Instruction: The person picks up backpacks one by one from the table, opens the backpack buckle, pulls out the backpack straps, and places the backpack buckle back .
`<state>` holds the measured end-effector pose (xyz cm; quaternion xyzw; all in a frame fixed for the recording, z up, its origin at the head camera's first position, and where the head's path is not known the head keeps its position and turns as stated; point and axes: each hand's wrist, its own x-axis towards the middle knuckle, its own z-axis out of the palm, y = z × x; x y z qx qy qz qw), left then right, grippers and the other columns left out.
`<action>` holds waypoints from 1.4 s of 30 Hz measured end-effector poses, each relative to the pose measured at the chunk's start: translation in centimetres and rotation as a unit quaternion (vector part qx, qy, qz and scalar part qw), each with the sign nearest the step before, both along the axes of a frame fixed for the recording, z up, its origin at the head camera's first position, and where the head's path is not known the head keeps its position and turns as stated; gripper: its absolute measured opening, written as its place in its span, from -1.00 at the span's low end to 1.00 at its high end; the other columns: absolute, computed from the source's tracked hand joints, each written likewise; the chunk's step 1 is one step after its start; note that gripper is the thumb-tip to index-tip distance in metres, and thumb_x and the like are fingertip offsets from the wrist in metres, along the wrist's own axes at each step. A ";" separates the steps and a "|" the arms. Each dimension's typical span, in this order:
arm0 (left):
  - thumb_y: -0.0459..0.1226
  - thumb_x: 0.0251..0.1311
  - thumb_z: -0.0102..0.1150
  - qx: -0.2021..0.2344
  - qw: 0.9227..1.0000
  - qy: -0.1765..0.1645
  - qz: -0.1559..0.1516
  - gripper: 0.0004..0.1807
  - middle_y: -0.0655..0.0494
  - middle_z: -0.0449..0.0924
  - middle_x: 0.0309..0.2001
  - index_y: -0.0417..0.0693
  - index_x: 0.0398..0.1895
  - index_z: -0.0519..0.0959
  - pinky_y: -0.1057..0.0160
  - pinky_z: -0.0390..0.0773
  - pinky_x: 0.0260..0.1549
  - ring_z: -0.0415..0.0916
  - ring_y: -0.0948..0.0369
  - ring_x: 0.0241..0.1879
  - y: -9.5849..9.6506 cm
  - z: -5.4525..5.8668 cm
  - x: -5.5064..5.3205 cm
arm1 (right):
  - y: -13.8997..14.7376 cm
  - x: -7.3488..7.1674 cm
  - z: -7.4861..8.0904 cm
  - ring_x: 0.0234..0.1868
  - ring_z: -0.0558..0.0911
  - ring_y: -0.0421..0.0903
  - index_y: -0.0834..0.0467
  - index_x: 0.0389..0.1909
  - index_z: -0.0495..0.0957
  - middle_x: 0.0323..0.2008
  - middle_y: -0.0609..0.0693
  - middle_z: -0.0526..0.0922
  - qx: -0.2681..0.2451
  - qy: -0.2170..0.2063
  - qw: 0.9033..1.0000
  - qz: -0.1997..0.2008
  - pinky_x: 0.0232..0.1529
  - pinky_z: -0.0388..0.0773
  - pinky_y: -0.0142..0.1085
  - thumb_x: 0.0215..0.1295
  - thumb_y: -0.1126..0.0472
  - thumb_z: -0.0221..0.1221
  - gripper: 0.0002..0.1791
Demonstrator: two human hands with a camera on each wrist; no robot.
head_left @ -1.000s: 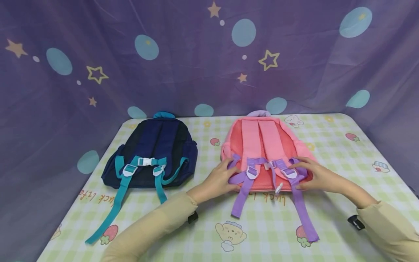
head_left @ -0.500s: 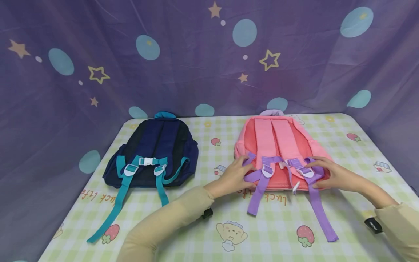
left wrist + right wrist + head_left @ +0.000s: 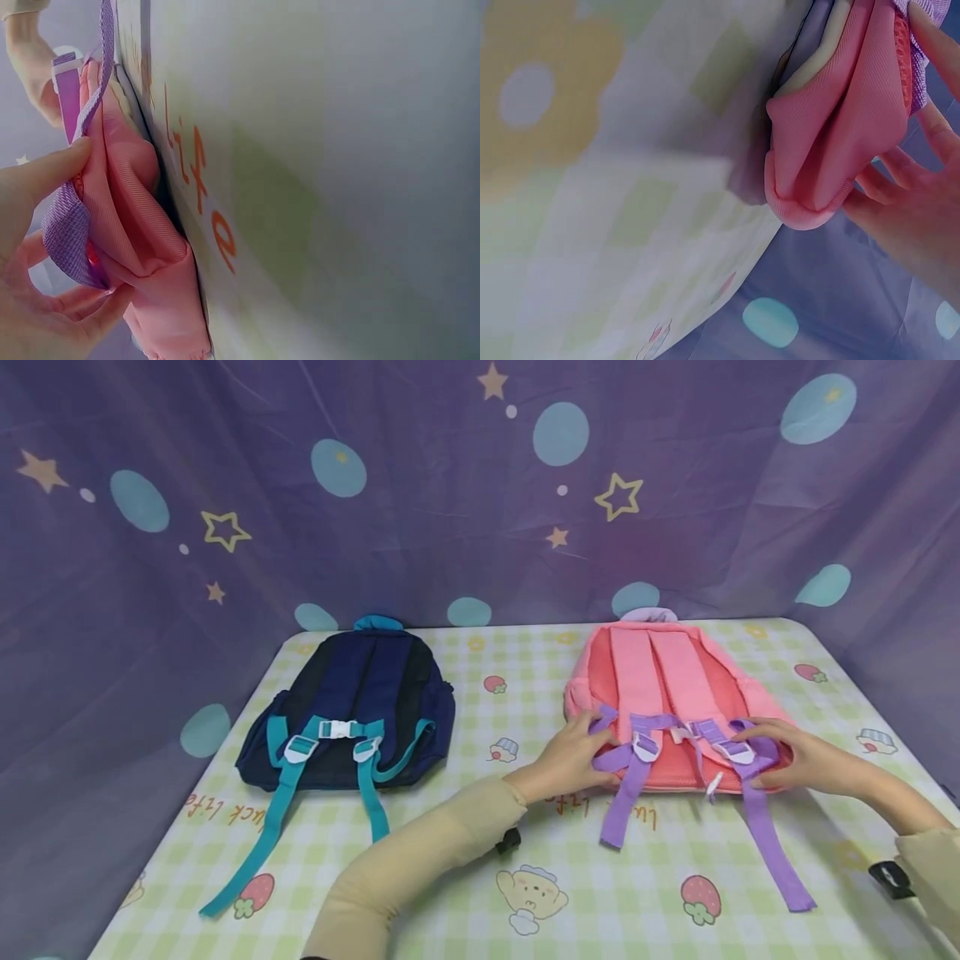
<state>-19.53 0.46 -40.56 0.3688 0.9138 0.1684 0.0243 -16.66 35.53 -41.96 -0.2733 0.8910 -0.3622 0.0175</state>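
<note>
A pink backpack (image 3: 637,668) lies back-panel up at the right of the table, its lilac top handle toward the curtain. My left hand (image 3: 570,760) grips its lower left side, with the thumb on the panel beside a purple strap (image 3: 624,806). At the lower right corner my right hand (image 3: 817,764) holds the bag, thumb on top near the other purple strap (image 3: 776,852). In the left wrist view, the fingers curl around the folded side of the pink backpack (image 3: 142,217). Fingers reach under the pink backpack (image 3: 832,142) in the right wrist view.
To the left lies a navy backpack (image 3: 420,693), also back-panel up, with teal straps (image 3: 255,852) trailing toward the near side. Both bags are on a green checked tablecloth (image 3: 450,918). A purple curtain (image 3: 450,527) hangs behind the table.
Both hands have slid the pink backpack to the right across the tablecloth, its purple straps trailing along. Its distance from the navy backpack has grown; the navy one stays put.
</note>
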 end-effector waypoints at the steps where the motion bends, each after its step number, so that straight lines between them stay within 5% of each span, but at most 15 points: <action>1: 0.02 0.08 0.41 -0.002 1.000 0.002 -0.003 -0.48 -0.15 0.24 0.30 0.00 0.07 0.58 0.24 0.30 0.24 0.20 0.04 0.35 0.3 0.0 0.0 | 0.3 0.0 0.0 0.14 0.01 -0.72 0.02 0.05 0.54 0.17 0.57 0.21 -0.001 0.003 1.000 0.001 0.01 -0.04 -0.79 -0.15 0.50 0.43 -0.33; 5: 0.04 0.09 0.39 -0.010 1.000 0.014 -0.017 -0.48 -0.14 0.28 0.25 0.02 0.06 0.58 0.29 0.31 0.21 0.23 0.06 0.30 1.3 -0.1 -0.1 | 1.3 0.1 -0.2 0.13 -0.02 -0.76 -0.08 0.05 0.54 0.14 0.59 0.22 -0.001 0.013 1.000 0.002 0.03 -0.09 -0.80 -0.18 0.54 0.42 -0.27; 9: 0.06 0.11 0.37 -0.023 0.999 0.026 -0.024 -0.49 -0.13 0.29 0.24 0.04 0.07 0.57 0.33 0.31 0.19 0.24 0.08 0.27 2.3 -0.2 -0.2 | 2.3 0.3 -0.3 0.12 -0.01 -0.77 -0.15 0.05 0.54 0.23 0.20 0.29 0.007 0.016 1.000 -0.010 0.04 -0.09 -0.80 -0.18 0.56 0.41 -0.24; 12: 0.06 0.13 0.36 -0.025 0.999 0.021 -0.026 -0.48 -0.13 0.26 0.27 0.05 0.09 0.57 0.34 0.30 0.19 0.23 0.09 0.28 3.0 -0.1 -0.2 | 2.9 0.4 -0.3 0.15 0.00 -0.74 -0.15 0.06 0.54 0.22 0.12 0.30 0.021 0.007 0.999 -0.031 0.04 -0.10 -0.79 -0.14 0.53 0.41 -0.26; 16: 0.05 0.14 0.35 -0.028 0.999 0.013 -0.027 -0.49 -0.10 0.24 0.28 0.06 0.11 0.56 0.35 0.28 0.19 0.21 0.12 0.28 3.9 0.0 -0.2 | 3.8 0.5 -0.3 0.21 -0.02 -0.67 -0.07 0.08 0.53 0.20 0.51 0.23 0.042 -0.015 0.997 -0.058 0.02 -0.14 -0.79 -0.08 0.47 0.42 -0.33; 18: 0.06 0.14 0.35 -0.032 0.999 0.016 -0.027 -0.49 -0.09 0.25 0.28 0.07 0.11 0.55 0.36 0.27 0.20 0.20 0.13 0.29 4.4 0.1 -0.2 | 4.3 0.5 -0.3 0.23 -0.02 -0.65 -0.06 0.09 0.53 0.20 0.51 0.23 0.046 -0.023 0.996 -0.066 0.00 -0.14 -0.80 -0.05 0.46 0.41 -0.35; 19: 0.06 0.14 0.35 -0.033 0.999 0.016 -0.026 -0.49 -0.08 0.26 0.27 0.08 0.11 0.55 0.37 0.27 0.20 0.21 0.14 0.27 4.7 0.1 -0.2 | 4.6 0.5 -0.4 0.22 -0.03 -0.65 -0.05 0.10 0.53 0.24 0.44 0.26 0.045 -0.025 0.996 -0.066 0.00 -0.14 -0.80 -0.04 0.46 0.40 -0.35; 22: 0.08 0.14 0.34 -0.041 0.999 0.024 -0.026 -0.49 -0.03 0.27 0.22 0.10 0.12 0.55 0.40 0.25 0.18 0.22 0.18 0.22 5.4 0.1 -0.2 | 5.4 0.5 -0.4 0.15 -0.01 -0.72 -0.12 0.08 0.54 0.29 -0.23 0.29 0.039 -0.023 0.997 -0.067 0.00 -0.12 -0.81 -0.04 0.47 0.40 -0.34; 25: 0.10 0.15 0.31 -0.050 0.998 0.031 -0.026 -0.48 0.01 0.27 0.20 0.13 0.13 0.55 0.42 0.22 0.18 0.23 0.22 0.18 6.2 0.1 -0.2 | 6.2 0.4 -0.4 0.04 0.00 -0.79 -0.19 0.03 0.57 0.05 -0.74 0.08 0.034 -0.016 0.997 -0.073 -0.01 -0.10 -0.82 -0.08 0.48 0.42 -0.32; 33: 0.16 0.14 0.28 -0.068 0.996 0.046 -0.020 -0.46 0.08 0.28 0.15 0.18 0.14 0.55 0.50 0.26 0.07 0.22 0.30 0.13 8.5 -0.2 -0.1 | 8.0 0.7 -0.3 0.12 -0.07 -0.77 -0.39 0.04 0.53 0.12 -0.72 0.15 0.034 -0.032 0.995 -0.087 0.16 -0.27 -0.71 0.00 0.51 0.36 -0.24; 36: 0.17 0.15 0.27 -0.073 0.996 0.051 -0.022 -0.46 0.12 0.28 0.11 0.19 0.15 0.54 0.52 0.25 0.03 0.21 0.32 0.09 9.1 -0.2 -0.1 | 8.6 0.9 -0.3 0.41 -0.17 -0.41 -0.47 0.04 0.50 0.14 -0.74 0.10 0.044 -0.051 0.992 -0.107 0.40 -0.33 -0.30 0.03 0.47 0.36 -0.23; 38: 0.17 0.15 0.26 -0.075 0.995 0.053 -0.025 -0.46 0.12 0.28 0.11 0.20 0.15 0.54 0.53 0.24 0.02 0.21 0.32 0.09 9.5 -0.1 0.0 | 8.9 1.0 -0.1 0.49 -0.19 0.16 -0.52 0.05 0.46 0.43 -0.38 0.12 0.059 -0.069 0.989 -0.117 0.38 -0.32 0.18 0.07 0.43 0.35 -0.22; 39: 0.18 0.16 0.26 -0.075 0.995 0.054 -0.026 -0.47 0.12 0.28 0.11 0.21 0.15 0.54 0.54 0.24 0.01 0.21 0.33 0.08 9.7 -0.1 0.0 | 9.1 1.0 0.0 0.46 -0.19 0.27 -0.55 0.04 0.45 0.34 -0.62 0.03 0.064 -0.073 0.987 -0.127 0.35 -0.31 0.23 0.06 0.42 0.36 -0.22; 42: 0.19 0.17 0.24 -0.078 0.995 0.057 -0.031 -0.47 0.14 0.27 0.09 0.23 0.15 0.53 0.55 0.23 -0.02 0.20 0.34 0.05 10.2 0.0 0.1 | 9.5 1.0 0.2 0.25 -0.09 0.71 -0.58 0.04 0.43 0.32 -0.69 -0.08 0.075 -0.073 0.986 -0.129 0.22 -0.23 0.44 0.06 0.40 0.37 -0.20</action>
